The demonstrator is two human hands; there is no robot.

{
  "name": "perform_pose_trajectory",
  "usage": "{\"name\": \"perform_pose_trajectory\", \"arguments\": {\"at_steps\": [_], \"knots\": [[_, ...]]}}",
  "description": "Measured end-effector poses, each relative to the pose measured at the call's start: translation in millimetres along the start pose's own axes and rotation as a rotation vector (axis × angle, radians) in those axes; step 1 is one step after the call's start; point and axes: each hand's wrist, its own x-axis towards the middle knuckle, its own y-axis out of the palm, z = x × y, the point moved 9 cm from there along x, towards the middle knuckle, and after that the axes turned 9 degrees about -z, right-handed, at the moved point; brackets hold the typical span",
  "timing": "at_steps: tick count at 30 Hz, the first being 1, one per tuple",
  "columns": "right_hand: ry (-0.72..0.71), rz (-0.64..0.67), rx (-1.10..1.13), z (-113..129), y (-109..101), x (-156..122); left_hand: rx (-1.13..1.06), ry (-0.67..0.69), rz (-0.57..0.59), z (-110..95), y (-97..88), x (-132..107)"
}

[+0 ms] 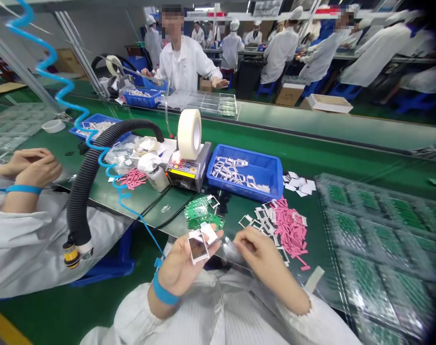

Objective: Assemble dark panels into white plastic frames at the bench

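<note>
My left hand, palm up with a blue wrist strap, holds a small display screen in a white frame. A white square piece attached or lying against it sticks out toward the fingertips. My right hand is just to the right, its thumb and fingers pinched together; whether something small sits between them is hidden. Shiny clear film lies close to those fingertips. Beyond my left hand are green circuit boards, with a loose white frame on them.
A blue bin holds white frames. Pink strips and more white frames lie right of my hands, beside clear trays of boards. A tape dispenser stands behind; a black hose arches left, near a co-worker's hands.
</note>
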Motion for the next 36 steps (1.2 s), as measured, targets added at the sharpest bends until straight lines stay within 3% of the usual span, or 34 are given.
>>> {"name": "perform_pose_trajectory", "arguments": {"at_steps": [2,4,7,11,16,20,23,26,30,33,36], "knots": [[0.069,0.087,-0.073,-25.4,12.4,-2.7,-0.027,-0.045,0.044,1.8,2.4,-1.7],[0.075,0.083,-0.07,-31.8,13.9,-2.4,-0.049,-0.1,0.086,5.8,7.2,-3.9],[0.074,0.119,0.271,-11.3,11.7,-0.8,-0.086,-0.178,0.14,12.5,16.8,-7.4],[0.14,0.347,0.907,31.1,22.8,-0.7,-0.124,-0.258,0.184,20.8,27.4,-11.2],[0.301,0.507,1.188,47.6,47.7,-1.2,-0.185,-0.265,0.171,22.4,29.6,-11.2],[0.338,0.503,1.219,50.6,49.6,2.3,-0.195,-0.26,0.154,23.2,27.5,-9.8],[0.343,0.37,1.148,44.9,38.8,10.6,-0.167,-0.259,0.137,24.5,25.0,-8.0],[0.212,0.076,0.958,41.7,7.3,21.9,-0.097,-0.195,0.076,20.6,19.2,-3.2],[-0.303,-0.171,0.408,85.5,-32.7,15.9,-0.029,-0.004,-0.12,5.7,2.3,4.1],[-0.591,-0.223,0.129,117.5,-33.4,1.3,-0.014,0.019,-0.213,5.3,-5.9,5.4],[-0.674,-0.223,0.066,125.9,-23.6,-2.4,0.009,0.016,-0.236,8.0,-8.9,6.5]]}}
